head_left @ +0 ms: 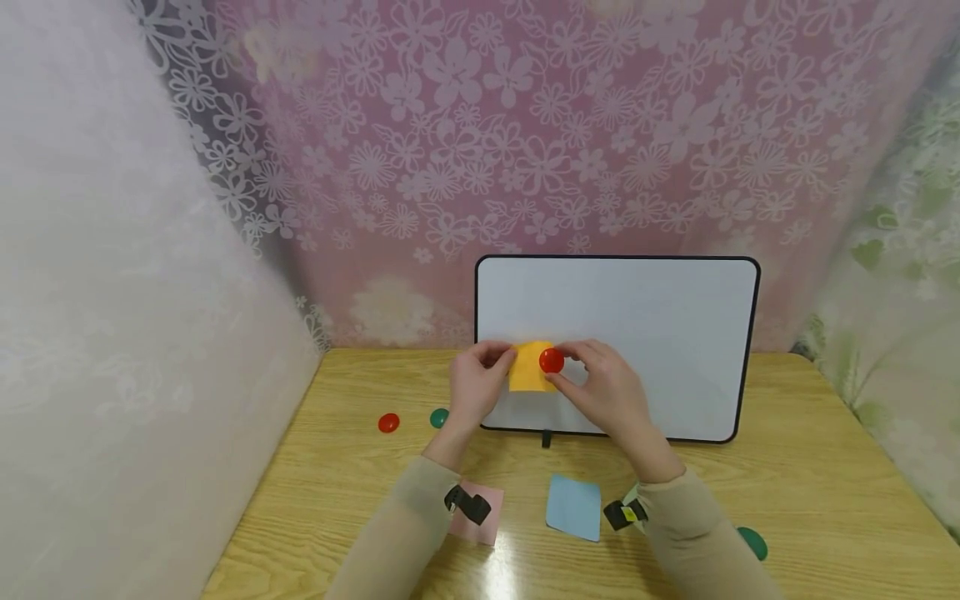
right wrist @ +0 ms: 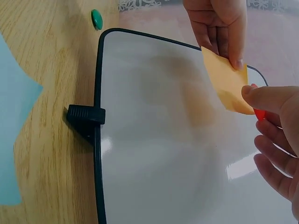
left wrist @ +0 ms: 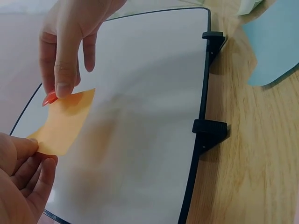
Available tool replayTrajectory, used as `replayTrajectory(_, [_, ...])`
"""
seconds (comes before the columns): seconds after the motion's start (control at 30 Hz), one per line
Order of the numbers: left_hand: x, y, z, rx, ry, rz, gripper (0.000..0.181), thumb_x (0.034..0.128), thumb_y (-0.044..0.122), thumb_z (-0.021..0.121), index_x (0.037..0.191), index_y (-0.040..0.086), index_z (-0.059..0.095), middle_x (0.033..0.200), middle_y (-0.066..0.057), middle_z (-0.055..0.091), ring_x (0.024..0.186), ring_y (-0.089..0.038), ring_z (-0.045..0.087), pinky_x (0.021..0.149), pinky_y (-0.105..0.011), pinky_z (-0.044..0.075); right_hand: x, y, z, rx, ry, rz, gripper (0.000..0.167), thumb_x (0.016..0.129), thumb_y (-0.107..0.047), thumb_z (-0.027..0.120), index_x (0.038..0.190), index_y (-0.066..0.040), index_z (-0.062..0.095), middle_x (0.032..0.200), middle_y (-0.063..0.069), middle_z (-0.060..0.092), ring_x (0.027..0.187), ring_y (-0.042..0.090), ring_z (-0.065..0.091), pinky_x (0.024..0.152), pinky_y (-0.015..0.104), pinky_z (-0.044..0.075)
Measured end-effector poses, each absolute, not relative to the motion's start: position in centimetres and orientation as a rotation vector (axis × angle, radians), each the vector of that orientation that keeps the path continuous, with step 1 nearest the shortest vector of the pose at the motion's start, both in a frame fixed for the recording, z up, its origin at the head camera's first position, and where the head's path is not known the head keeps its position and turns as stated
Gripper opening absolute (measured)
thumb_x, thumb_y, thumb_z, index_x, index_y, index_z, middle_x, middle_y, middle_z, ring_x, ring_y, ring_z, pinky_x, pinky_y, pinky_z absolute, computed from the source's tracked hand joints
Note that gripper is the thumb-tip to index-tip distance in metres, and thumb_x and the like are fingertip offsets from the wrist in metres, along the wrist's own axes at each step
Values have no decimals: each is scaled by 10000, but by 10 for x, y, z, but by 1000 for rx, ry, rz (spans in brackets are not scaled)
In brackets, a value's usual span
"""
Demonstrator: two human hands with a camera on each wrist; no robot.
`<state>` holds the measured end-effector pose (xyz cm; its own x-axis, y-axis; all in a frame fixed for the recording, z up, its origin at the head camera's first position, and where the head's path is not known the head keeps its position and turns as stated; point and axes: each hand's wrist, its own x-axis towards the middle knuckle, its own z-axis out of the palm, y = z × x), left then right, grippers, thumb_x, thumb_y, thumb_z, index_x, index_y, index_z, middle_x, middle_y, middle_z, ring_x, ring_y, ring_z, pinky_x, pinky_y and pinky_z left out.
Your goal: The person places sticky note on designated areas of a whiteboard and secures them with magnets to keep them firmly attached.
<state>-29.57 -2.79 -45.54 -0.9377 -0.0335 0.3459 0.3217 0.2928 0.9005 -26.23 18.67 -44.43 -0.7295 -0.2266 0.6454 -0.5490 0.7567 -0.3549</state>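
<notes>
An orange sticky note (head_left: 529, 371) is held in front of the whiteboard (head_left: 637, 333), its face lifted off the surface in both wrist views. My left hand (head_left: 477, 385) pinches the note's left edge between thumb and fingers. At the opposite edge my right hand (head_left: 609, 390) pinches the note together with a red round magnet (head_left: 551, 360). In the left wrist view the right thumb presses on the note (left wrist: 65, 123), and the magnet (left wrist: 49, 98) shows beside it.
The whiteboard stands on black feet (head_left: 546, 439). On the wooden table (head_left: 360, 483) lie a red magnet (head_left: 388, 422), green magnets (head_left: 439, 417) (head_left: 752, 542), a pink note (head_left: 487, 521), a blue note (head_left: 573, 507) and a pale green note partly under my right wrist. Patterned cloth hangs behind.
</notes>
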Motion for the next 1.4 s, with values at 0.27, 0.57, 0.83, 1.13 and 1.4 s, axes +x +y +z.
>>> replayTrajectory(0.27, [-303, -28, -452, -274, -2272, -1632, 127, 1011, 193, 781, 1052, 87, 835, 876, 10, 753, 762, -144, 659, 621, -268, 546, -268, 180, -440, 580, -2315, 686, 470, 840, -251, 951, 1212, -38, 760, 1147, 111, 758, 1071, 321, 692, 887, 490, 610])
replayTrajectory(0.57, [-308, -29, -449, -303, -2265, -1616, 144, 1015, 193, 777, 1066, 69, 832, 896, -4, 764, 773, -148, 665, 630, -271, 560, -276, 171, -434, 572, -2300, 676, 468, 849, -249, 947, 1226, -45, 759, 1159, 112, 754, 1079, 318, 685, 904, 476, 610])
replayTrajectory(0.83, [-310, -28, -444, -320, -2250, -1634, 146, 1020, 179, 768, 1075, 57, 826, 917, -17, 765, 773, -174, 653, 632, -275, 564, -286, 165, -428, 585, -2276, 651, 447, 853, -231, 942, 1215, -42, 760, 1168, 116, 755, 1109, 329, 675, 918, 481, 604])
replayTrajectory(1.13, [-317, -26, -435, -325, -2227, -1612, 138, 1014, 152, 770, 1062, 36, 825, 909, -47, 765, 768, -181, 652, 630, -259, 548, -296, 162, -421, 580, -2270, 614, 441, 855, -215, 939, 1210, -24, 759, 1174, 136, 747, 1108, 345, 671, 890, 486, 616])
replayTrajectory(1.4, [-323, -28, -429, -314, -2240, -1579, 133, 1016, 138, 767, 1062, 27, 824, 914, -59, 762, 775, -183, 644, 644, -259, 547, -303, 158, -416, 578, -2278, 594, 425, 856, -210, 940, 1199, -28, 768, 1177, 136, 744, 1109, 353, 663, 925, 482, 605])
